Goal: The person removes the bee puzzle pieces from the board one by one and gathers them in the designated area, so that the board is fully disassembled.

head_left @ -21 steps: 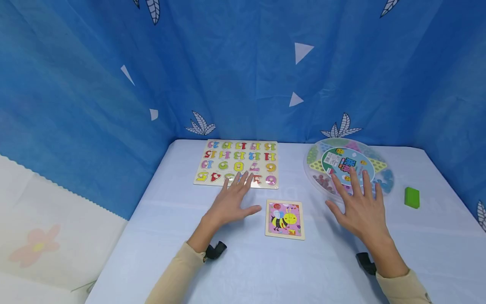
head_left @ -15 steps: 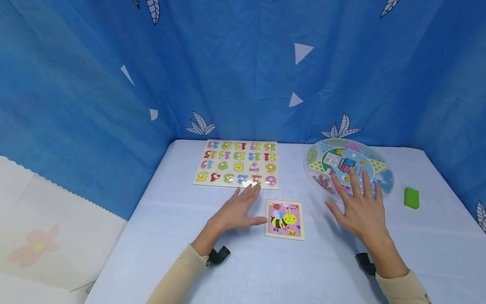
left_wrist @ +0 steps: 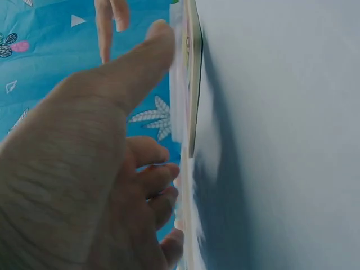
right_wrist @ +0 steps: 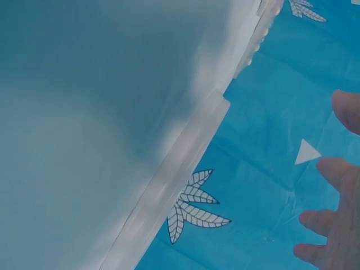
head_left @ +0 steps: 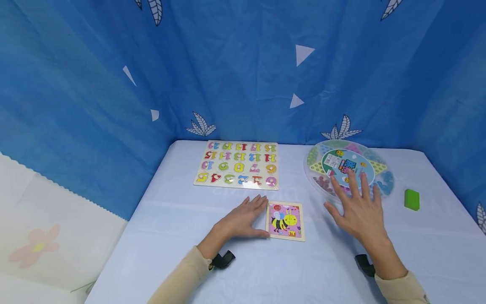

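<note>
Near the middle of the white table [head_left: 284, 270], the square bee puzzle [head_left: 285, 221] lies flat, picture side up. From where I stand, the left hand [head_left: 241, 219] is right at its left edge, thumb by the near corner and fingertips by the far one, spread wide; whether they touch the frame I can't tell. The right hand [head_left: 360, 211] is free, fingers fanned wide above the near side of the round game case [head_left: 348, 166]. Farther back, to the left, lies a number board [head_left: 238, 165]; a green block [head_left: 411, 199] sits right of the case.
</note>
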Action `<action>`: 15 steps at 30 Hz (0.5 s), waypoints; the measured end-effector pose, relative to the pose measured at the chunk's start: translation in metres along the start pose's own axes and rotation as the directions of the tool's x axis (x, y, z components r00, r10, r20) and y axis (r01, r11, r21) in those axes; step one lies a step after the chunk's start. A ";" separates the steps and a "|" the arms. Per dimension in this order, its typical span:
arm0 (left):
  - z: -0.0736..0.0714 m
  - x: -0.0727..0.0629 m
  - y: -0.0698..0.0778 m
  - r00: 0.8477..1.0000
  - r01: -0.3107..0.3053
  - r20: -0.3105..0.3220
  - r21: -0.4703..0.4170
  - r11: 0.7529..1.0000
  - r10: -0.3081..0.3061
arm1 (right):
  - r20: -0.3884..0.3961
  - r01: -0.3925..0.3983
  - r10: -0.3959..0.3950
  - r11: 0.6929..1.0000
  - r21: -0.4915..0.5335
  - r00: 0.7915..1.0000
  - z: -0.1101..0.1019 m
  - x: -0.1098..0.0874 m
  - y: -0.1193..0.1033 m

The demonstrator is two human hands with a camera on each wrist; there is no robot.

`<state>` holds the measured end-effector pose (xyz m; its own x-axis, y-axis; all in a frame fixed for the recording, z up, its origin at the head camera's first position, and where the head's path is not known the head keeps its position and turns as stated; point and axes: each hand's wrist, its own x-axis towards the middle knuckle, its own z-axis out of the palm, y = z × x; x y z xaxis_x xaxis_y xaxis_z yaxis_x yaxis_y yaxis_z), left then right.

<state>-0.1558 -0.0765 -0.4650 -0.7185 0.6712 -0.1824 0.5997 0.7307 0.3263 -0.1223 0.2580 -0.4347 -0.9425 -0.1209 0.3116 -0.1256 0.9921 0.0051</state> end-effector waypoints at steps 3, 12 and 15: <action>0.005 0.001 0.000 1.000 -0.010 0.018 0.029 1.000 0.010 | 0.008 0.001 -0.001 1.000 0.006 1.000 0.001 0.000 -0.002; 0.010 0.003 0.000 1.000 0.003 0.029 0.065 0.998 -0.005 | 0.028 0.009 -0.009 1.000 0.019 1.000 0.003 0.002 -0.008; 0.010 0.003 0.000 1.000 0.003 0.031 0.063 0.998 -0.005 | 0.031 0.011 -0.012 1.000 0.026 0.999 0.002 0.002 -0.009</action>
<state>-0.1541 -0.0734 -0.4752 -0.7104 0.6708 -0.2129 0.6182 0.7393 0.2670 -0.1242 0.2485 -0.4363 -0.9500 -0.1340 0.2822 -0.1442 0.9894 -0.0157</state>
